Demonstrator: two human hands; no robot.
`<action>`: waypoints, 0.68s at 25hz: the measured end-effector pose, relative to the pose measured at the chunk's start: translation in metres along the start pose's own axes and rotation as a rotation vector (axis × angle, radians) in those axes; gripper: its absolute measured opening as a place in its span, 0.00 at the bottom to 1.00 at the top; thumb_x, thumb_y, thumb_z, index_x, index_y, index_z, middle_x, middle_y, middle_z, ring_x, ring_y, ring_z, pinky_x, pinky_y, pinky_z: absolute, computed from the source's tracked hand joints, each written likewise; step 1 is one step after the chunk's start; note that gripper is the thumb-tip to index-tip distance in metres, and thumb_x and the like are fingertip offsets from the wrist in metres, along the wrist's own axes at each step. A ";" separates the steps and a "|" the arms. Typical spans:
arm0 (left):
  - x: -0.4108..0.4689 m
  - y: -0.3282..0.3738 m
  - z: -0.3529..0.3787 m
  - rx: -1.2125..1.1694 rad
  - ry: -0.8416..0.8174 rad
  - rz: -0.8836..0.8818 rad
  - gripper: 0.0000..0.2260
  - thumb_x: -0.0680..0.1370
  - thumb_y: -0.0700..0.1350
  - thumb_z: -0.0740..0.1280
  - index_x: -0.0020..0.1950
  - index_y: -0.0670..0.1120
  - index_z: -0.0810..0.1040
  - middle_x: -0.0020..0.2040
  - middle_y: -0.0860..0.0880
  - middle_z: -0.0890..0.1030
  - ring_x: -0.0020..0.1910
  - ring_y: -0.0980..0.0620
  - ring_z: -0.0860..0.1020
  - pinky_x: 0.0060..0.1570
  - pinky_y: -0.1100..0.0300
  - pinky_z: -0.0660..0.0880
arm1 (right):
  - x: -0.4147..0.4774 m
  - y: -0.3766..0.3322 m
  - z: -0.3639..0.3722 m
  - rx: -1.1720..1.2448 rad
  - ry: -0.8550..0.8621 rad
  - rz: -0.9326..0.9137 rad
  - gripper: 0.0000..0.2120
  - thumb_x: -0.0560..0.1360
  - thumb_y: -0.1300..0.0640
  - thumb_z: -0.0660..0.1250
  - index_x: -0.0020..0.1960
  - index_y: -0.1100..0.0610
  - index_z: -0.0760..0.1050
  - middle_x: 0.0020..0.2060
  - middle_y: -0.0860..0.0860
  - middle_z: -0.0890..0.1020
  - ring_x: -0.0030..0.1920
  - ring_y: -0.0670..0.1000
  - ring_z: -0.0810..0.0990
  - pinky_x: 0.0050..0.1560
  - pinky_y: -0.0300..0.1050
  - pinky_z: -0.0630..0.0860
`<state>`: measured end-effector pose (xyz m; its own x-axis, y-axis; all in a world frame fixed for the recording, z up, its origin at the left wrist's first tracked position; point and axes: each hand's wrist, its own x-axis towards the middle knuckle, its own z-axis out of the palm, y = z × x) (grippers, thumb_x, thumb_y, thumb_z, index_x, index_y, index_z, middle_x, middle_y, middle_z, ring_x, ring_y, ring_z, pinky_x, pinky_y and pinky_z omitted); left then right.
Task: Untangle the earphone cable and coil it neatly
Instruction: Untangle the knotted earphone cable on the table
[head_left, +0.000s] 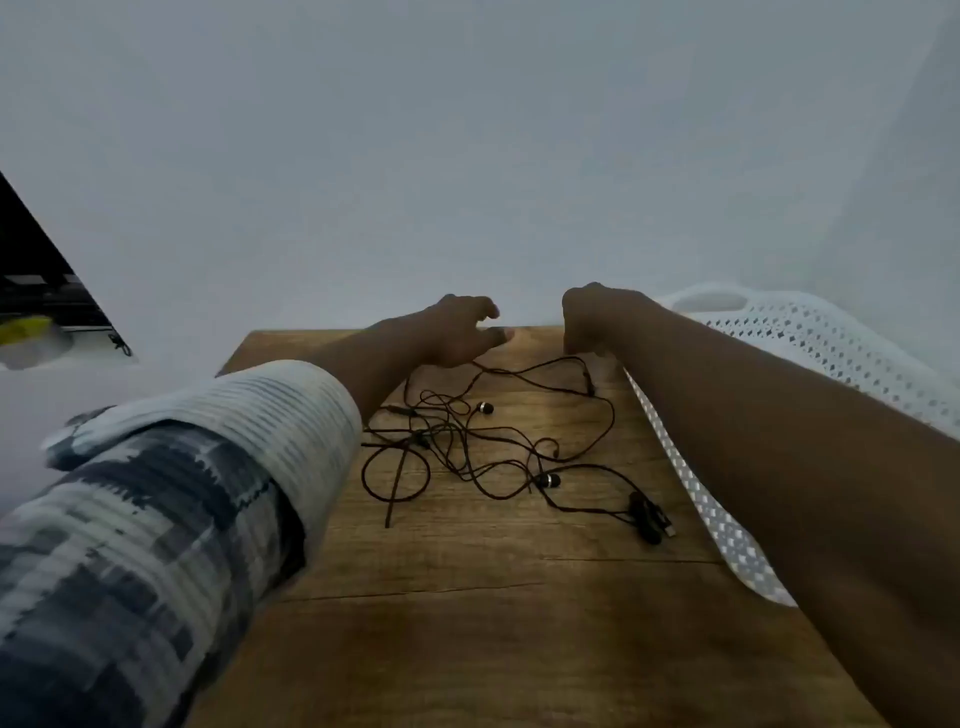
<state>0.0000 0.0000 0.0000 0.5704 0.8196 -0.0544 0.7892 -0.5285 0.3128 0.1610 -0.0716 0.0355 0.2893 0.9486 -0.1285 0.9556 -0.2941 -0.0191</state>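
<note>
Sprawling earphone cable (470, 441) just beneath the fingers (496, 335)

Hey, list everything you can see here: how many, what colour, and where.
table: one, brown wood, centre
cable: one, black, tangled on the table
earbuds: two, black with silver rings, within the tangle
plug: one, black, cable's near-right end
basket: one, white, perforated, right of the table
sleeve: one, blue-and-white pattern, left arm
left hand: one, at the tangle's far edge, grip unclear
right hand: one, at the tangle's far right, grip unclear
</note>
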 end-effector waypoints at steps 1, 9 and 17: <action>0.005 0.008 0.013 0.014 -0.033 0.018 0.27 0.80 0.59 0.59 0.74 0.45 0.67 0.73 0.42 0.70 0.72 0.43 0.68 0.69 0.48 0.67 | 0.004 -0.002 0.014 0.009 -0.003 0.011 0.08 0.76 0.61 0.65 0.42 0.62 0.68 0.37 0.55 0.72 0.42 0.55 0.75 0.43 0.46 0.72; -0.002 0.038 0.065 0.060 0.206 -0.033 0.09 0.80 0.45 0.63 0.55 0.42 0.78 0.56 0.43 0.80 0.53 0.44 0.78 0.54 0.50 0.76 | -0.003 -0.002 0.076 0.058 0.272 -0.021 0.03 0.75 0.66 0.62 0.46 0.59 0.72 0.46 0.56 0.77 0.47 0.58 0.77 0.43 0.45 0.73; -0.074 0.033 0.042 -0.637 0.475 0.130 0.06 0.82 0.39 0.59 0.52 0.43 0.76 0.42 0.46 0.81 0.38 0.55 0.78 0.37 0.61 0.72 | -0.078 0.005 0.067 0.914 0.140 -0.195 0.15 0.81 0.58 0.58 0.58 0.68 0.76 0.34 0.54 0.77 0.33 0.53 0.75 0.34 0.47 0.73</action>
<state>-0.0062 -0.0872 -0.0259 0.3775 0.8425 0.3842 0.3602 -0.5158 0.7773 0.1398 -0.1551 -0.0215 0.1900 0.9787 0.0778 0.5907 -0.0506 -0.8053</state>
